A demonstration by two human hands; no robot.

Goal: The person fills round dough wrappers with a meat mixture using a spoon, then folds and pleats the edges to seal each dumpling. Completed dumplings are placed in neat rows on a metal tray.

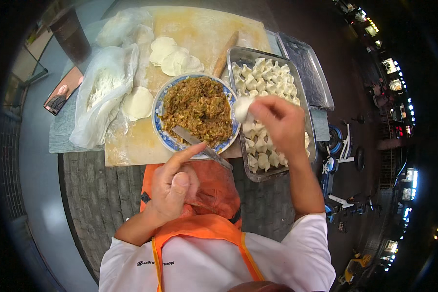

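Observation:
My right hand [283, 122] is over the metal tray [251, 175] and pinches a white dumpling [242, 108], slightly blurred, beside the bowl's right rim. Rows of pleated dumplings [264, 78] fill much of that tray. In front of me, a blue-and-white bowl [160, 137] holds chopped brown-green filling [195, 106]. A flat metal spatula [186, 135] lies across its near rim. My left hand [177, 182] is just below the bowl, index finger extended to the spatula and the other fingers curled, with nothing seen in its grasp; whether the fingertip touches the spatula is unclear.
Dough wrappers [138, 104] lie left of the bowl, with more wrappers [175, 58] beyond it on the floured board [204, 22]. A rolling pin [226, 54] rests near the tray. A plastic bag of flour [104, 89], a phone [63, 90] and a second tray [306, 69] flank the board.

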